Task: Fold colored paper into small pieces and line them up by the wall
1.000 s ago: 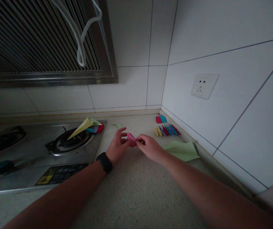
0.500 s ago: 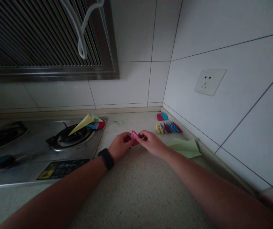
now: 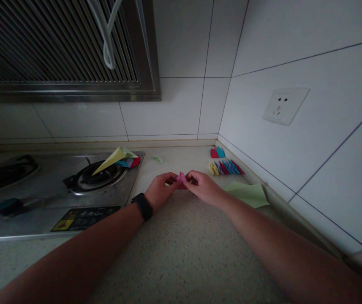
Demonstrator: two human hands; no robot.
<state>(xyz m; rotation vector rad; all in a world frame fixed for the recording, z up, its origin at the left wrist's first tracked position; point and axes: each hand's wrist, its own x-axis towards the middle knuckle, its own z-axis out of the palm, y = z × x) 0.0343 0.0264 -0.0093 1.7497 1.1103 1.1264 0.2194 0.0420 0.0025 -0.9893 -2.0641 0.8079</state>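
Observation:
A small piece of folded pink paper [image 3: 181, 179] is pinched between my two hands above the speckled countertop [image 3: 174, 249]. My left hand [image 3: 161, 188], with a black watch on its wrist, grips the paper's left side. On the right side, the thumb and fingers of my right hand [image 3: 203, 187] close on it. A peak of the paper points up between the fingertips; its lower edges are partly hidden by my thumbs. Beyond my right hand stands a row of folded paper pieces [image 3: 226, 167] in yellow, purple, red and blue, with a smaller red and blue group [image 3: 217, 152] behind.
A pale green paper sheet [image 3: 249, 194] lies by the right wall, partly behind my right forearm. Yellow, blue and red papers [image 3: 114, 159] rest over the gas stove [image 3: 98, 202] at left. A green scrap [image 3: 157, 159] lies near the back. The range hood [image 3: 69, 90] hangs above.
Both hands still hold the pink paper, and its peak now stands more upright between the fingertips. The whole view has shifted slightly.

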